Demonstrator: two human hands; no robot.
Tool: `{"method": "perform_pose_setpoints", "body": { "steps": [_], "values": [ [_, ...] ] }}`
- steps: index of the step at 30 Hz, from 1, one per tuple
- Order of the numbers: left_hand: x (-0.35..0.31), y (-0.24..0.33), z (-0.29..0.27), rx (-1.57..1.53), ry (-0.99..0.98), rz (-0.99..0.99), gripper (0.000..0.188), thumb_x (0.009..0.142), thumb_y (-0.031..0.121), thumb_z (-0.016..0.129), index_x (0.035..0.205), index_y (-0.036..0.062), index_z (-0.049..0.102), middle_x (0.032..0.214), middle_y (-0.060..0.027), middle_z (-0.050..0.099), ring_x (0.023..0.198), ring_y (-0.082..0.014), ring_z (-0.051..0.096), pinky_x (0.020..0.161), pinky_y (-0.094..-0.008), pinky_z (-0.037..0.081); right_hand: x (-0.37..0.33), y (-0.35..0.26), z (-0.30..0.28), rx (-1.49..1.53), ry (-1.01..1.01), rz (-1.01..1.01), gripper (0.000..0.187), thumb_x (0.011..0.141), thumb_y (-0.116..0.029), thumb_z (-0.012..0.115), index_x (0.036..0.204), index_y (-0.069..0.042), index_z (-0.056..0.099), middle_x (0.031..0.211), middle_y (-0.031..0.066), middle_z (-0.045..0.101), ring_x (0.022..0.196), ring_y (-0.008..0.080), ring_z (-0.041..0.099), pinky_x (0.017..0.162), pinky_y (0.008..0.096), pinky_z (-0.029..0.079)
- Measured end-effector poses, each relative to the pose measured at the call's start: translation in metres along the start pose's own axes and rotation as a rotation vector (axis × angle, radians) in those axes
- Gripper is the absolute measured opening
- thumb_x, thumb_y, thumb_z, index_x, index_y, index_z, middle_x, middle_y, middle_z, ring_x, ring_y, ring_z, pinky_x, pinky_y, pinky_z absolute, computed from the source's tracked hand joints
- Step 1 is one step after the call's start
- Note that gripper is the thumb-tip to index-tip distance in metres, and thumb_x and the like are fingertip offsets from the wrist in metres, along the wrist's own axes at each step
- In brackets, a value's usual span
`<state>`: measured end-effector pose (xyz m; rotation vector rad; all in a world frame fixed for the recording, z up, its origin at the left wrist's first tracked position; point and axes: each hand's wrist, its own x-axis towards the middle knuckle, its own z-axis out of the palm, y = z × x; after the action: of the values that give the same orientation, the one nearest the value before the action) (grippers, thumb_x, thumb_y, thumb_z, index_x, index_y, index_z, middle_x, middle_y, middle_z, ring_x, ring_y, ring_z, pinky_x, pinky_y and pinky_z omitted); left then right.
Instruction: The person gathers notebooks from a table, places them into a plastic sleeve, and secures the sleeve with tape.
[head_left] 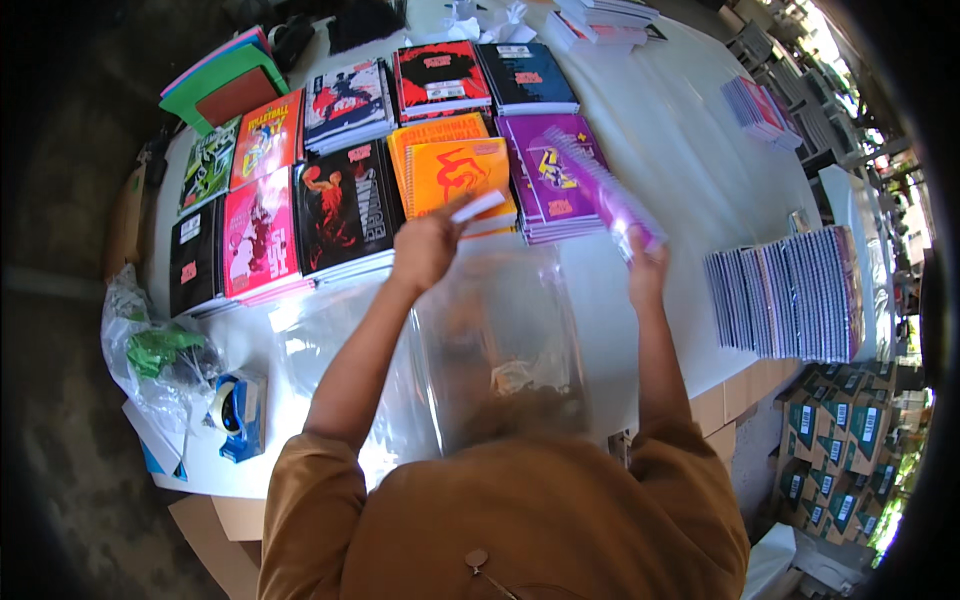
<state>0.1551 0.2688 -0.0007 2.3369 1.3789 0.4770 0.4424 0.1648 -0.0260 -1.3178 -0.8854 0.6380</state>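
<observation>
My right hand grips the lower end of a purple spiral notebook, tilted and partly blurred. It is lifted over the right edge of a stack of purple notebooks. My left hand is closed on a small white slip, in front of the orange notebooks. To the left of that hand lies a stack of black notebooks with a red basketball figure. Clear plastic sleeves are spread on the table between my forearms.
More notebook stacks, including a pink one and a red one, fill the table's far left. A blue tape dispenser and crumpled plastic lie near left. A long row of spiral notebooks stands at right, above cartons.
</observation>
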Motion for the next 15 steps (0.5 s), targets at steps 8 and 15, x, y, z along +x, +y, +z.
{"method": "perform_pose_setpoints", "body": {
  "steps": [8, 15],
  "values": [
    [-0.163, 0.025, -0.087, -0.510, 0.774, 0.116, 0.035, 0.093, 0.013, 0.043, 0.118, -0.0109, 0.047, 0.120, -0.0240, 0.051, 0.112, -0.0347, 0.051, 0.095, -0.0412, 0.039, -0.163, -0.082, 0.072, 0.593, -0.196, 0.515, 0.027, 0.087, -0.015, 0.059, 0.109, -0.001, 0.057, 0.097, 0.0075, 0.061, 0.090, 0.0154, 0.060, 0.076, 0.0303, 0.050],
    [-0.285, -0.011, 0.008, 0.075, 0.107, 0.150, 0.050, 0.075, 0.026, 0.068, 0.123, 0.0254, 0.055, 0.136, -0.0104, 0.043, 0.128, -0.0302, 0.037, 0.107, -0.0470, 0.020, -0.250, -0.002, 0.068, 0.316, -0.477, 0.928, 0.045, 0.086, -0.008, 0.056, 0.128, -0.004, 0.041, 0.120, 0.0120, 0.051, 0.107, 0.0242, 0.052, 0.093, 0.0385, 0.041]
  ]
}}
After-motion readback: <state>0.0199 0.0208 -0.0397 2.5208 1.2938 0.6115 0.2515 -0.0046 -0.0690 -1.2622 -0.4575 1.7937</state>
